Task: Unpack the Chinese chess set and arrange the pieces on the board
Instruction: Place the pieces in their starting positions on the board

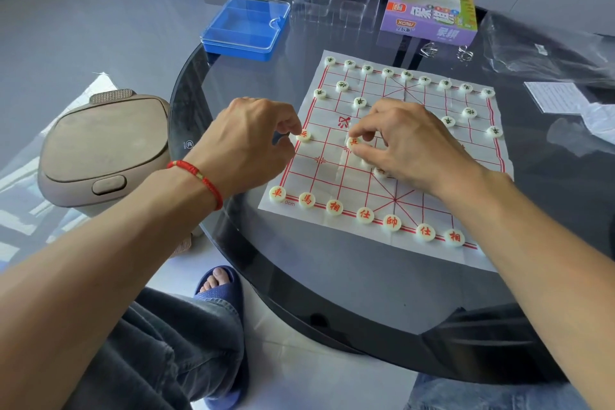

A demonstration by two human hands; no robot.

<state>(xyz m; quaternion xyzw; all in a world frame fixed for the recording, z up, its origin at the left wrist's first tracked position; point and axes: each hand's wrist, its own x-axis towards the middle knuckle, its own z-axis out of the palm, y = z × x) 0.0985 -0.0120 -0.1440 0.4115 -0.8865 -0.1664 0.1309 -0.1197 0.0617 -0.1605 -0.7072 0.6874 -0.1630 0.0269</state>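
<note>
**Hands.** Left hand (253, 140): fingers curled, tips pinching a red soldier piece (303, 135) at the board's left edge file. Right hand (406, 146): thumb and forefinger pinch a second soldier piece (353, 142) one marked point further right; more pale pieces appear to lie under its palm, count unclear.

**Board** (472, 210): thin, creased white sheet with a red printed grid, lying on the dark glass round table (332, 293).

**Pieces.** Small, smooth ivory-coloured discs. Red back rank (366, 215) along the near edge, its right end unfilled; green set (407, 75) along the far edge.

**Risks.** A dragging wrist could likely slide or ruck the light sheet and shift seated discs; the cached pieces may spill; soldiers may land off their intersections.

**Packaging.** Blue case with clear lid (246, 28), clear blister tray (336, 8), purple carton (431, 5), all far.
</note>
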